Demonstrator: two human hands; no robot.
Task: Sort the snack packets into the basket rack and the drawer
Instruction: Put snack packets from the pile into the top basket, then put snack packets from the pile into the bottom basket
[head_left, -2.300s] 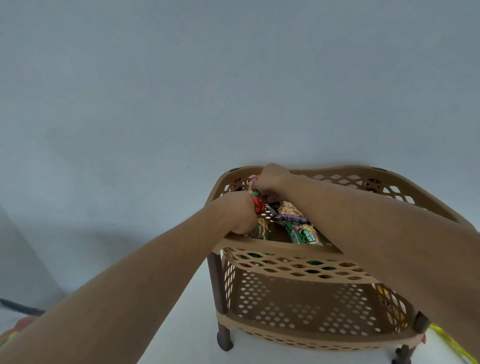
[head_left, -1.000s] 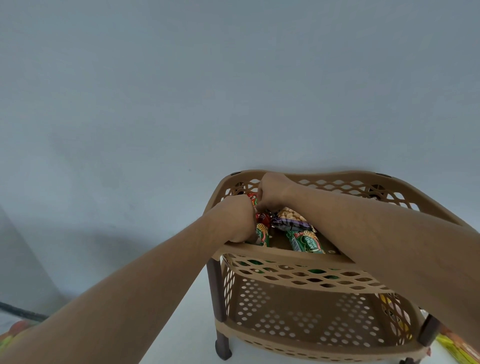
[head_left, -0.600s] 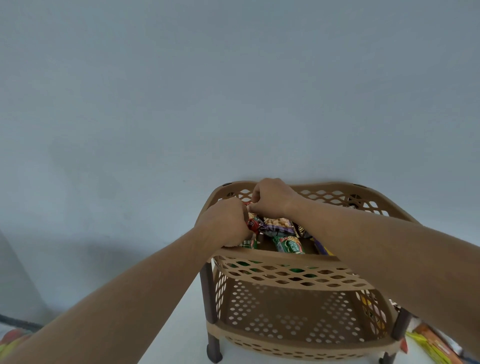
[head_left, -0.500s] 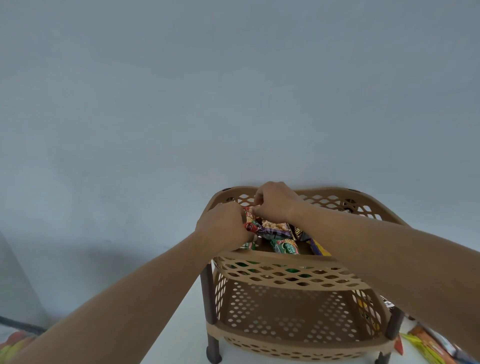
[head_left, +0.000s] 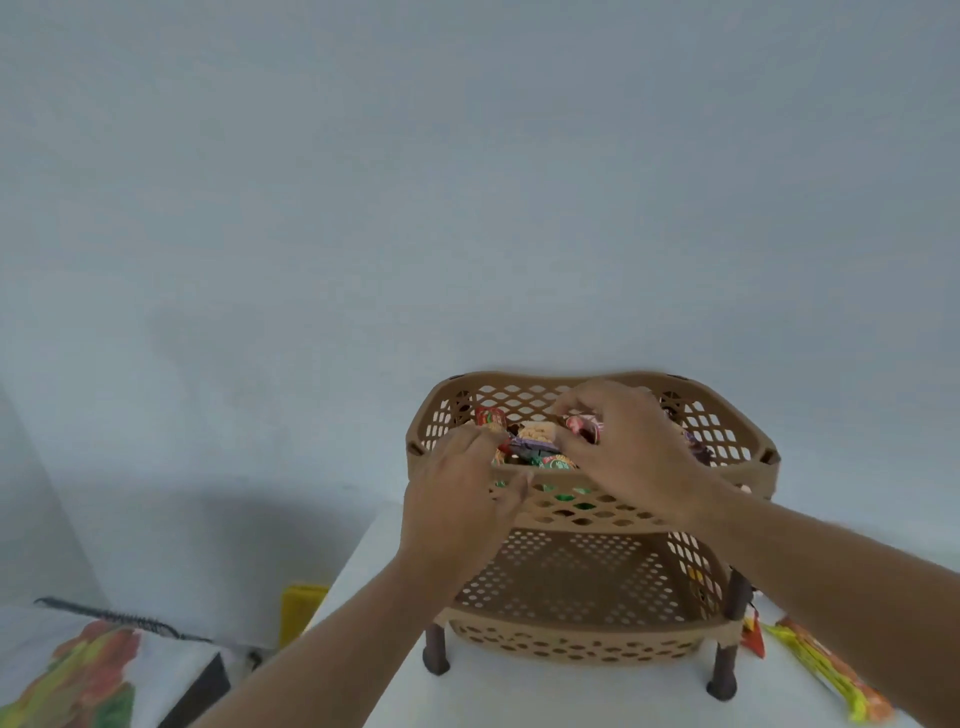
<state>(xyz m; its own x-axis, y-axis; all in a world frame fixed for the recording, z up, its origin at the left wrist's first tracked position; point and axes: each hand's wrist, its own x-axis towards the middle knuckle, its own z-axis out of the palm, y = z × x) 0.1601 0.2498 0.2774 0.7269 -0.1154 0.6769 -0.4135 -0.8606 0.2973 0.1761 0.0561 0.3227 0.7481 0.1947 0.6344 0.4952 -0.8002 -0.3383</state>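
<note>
A tan two-tier basket rack stands on a white table. Its top basket holds several snack packets, among them a peanut packet and a green one. My left hand sits at the front rim, its fingertips closed on the red end of a purple packet. My right hand hovers over the basket's middle and pinches a small red packet between thumb and fingers. Both hands hide part of the basket's contents.
Long yellow-orange packets and a red one lie on the table right of the rack. The lower tier shows a packet at its right side. A yellow object and a floral cloth lie beyond the table's left edge.
My hands were pressed together over one packet at the basket's left; they have parted. The right hand has moved right with a small red packet. The view has pulled back.
</note>
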